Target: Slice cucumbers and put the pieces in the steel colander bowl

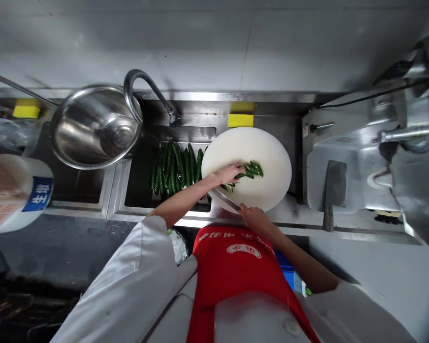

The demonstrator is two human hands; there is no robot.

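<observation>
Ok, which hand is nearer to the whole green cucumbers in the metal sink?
Left. The left hand is just right of the whole green cucumbers, over the round white cutting board; the right hand, gripping the metal knife, is farther right.

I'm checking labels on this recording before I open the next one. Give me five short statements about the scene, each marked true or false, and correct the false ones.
1. The right hand grips the knife. True.
2. The whole cucumbers lie in the sink basin. True.
3. The left hand is down in the sink basin. False: it is at the cut green pieces on the white board.
4. A yellow block sits just beyond the white board, toward the wall. True.
5. The steel bowl stands to the right of the white board. False: it is to the left in the picture.
</observation>
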